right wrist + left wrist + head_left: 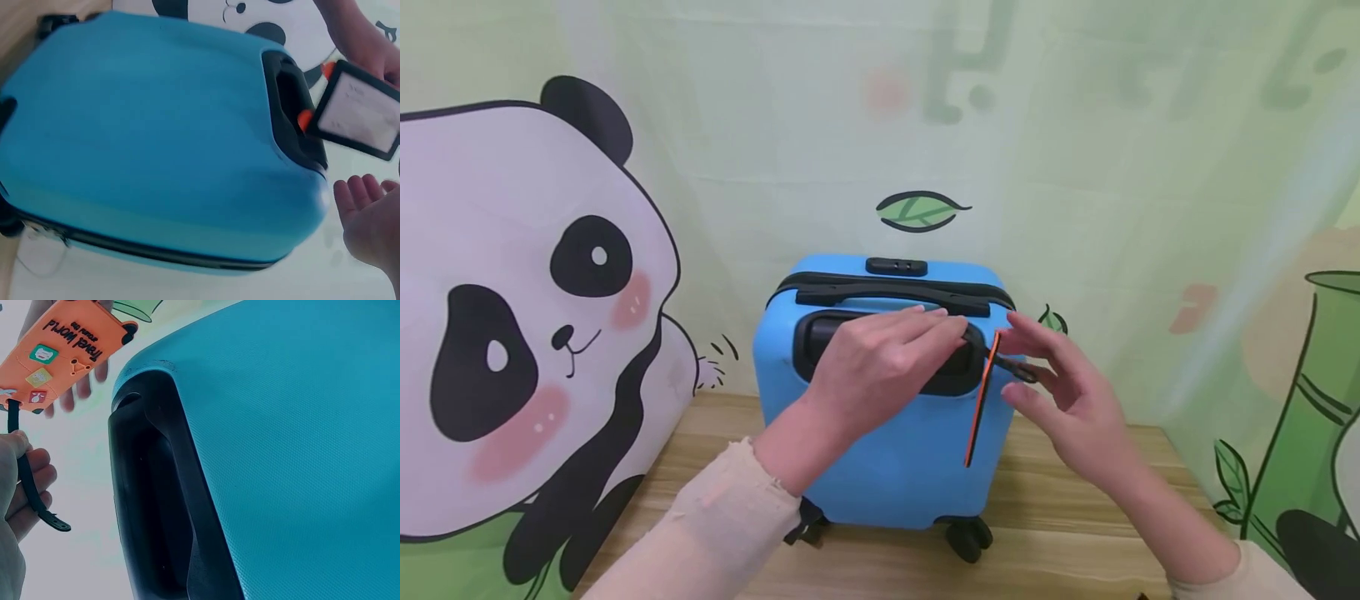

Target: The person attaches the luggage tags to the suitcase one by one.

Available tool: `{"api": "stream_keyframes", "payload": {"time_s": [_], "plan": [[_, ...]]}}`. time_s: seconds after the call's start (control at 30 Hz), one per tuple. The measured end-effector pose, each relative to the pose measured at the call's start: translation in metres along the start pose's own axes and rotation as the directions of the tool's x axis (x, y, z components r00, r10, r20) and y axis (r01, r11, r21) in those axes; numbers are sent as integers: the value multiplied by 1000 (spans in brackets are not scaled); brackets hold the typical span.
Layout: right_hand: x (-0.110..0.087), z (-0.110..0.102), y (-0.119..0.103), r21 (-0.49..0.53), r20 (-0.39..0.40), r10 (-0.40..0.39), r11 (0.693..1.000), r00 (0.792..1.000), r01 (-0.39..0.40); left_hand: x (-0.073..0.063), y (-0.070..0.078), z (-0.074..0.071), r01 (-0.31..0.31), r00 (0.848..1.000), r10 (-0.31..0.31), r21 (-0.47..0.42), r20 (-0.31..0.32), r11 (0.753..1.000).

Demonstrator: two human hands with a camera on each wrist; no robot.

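Note:
A light blue suitcase (880, 467) stands upright, its black handle recess (294, 106) facing the hands. My left hand (880, 358) is over the recess and pinches the black strap (25, 475) of an orange luggage tag (62, 353). The strap's holed end hangs below the fingers. In the head view the tag appears nearly edge-on; the right wrist view shows its dark-framed back with a pale card. My right hand (1067, 383) is beside the tag, fingers and thumb apart. In the left wrist view, some of its fingers are behind the tag.
The suitcase rests on a wood-grain surface (1045, 500), its dark wheels (967, 537) at the bottom. A black carry handle (891, 292) and a lock (897, 267) are on top. Behind hangs a printed backdrop (775, 150) with a panda and bamboo.

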State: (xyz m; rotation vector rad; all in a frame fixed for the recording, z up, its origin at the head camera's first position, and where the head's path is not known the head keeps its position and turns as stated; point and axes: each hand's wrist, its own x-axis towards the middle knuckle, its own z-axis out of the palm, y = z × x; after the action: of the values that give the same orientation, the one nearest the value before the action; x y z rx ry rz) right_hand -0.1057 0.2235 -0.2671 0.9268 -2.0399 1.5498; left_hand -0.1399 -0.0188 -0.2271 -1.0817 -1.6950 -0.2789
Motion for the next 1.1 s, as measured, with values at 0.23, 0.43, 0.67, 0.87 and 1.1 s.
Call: {"api": "stream_keyframes", "payload": {"time_s": [0.23,0.43,0.67,0.87,1.1], "plan": [[13,-4,4,-155,82,-190,967,978,201,-4,-1,-1,10,1000,-10,-12,14,1000],[19,0,4,-278,86,-246,925,965,260,-7,-3,-1,17,1000,-16,-19,20,1000],[26,4,4,-298,69,-371,878,926,374,-11,-6,-2,37,999,-36,-20,36,999],[30,7,2,-287,32,-426,863,904,417,-11,-8,-3,45,998,-44,-25,43,999],[32,10,1,-297,-34,-458,853,888,429,-13,-12,-2,58,997,-56,-33,56,998]]}}
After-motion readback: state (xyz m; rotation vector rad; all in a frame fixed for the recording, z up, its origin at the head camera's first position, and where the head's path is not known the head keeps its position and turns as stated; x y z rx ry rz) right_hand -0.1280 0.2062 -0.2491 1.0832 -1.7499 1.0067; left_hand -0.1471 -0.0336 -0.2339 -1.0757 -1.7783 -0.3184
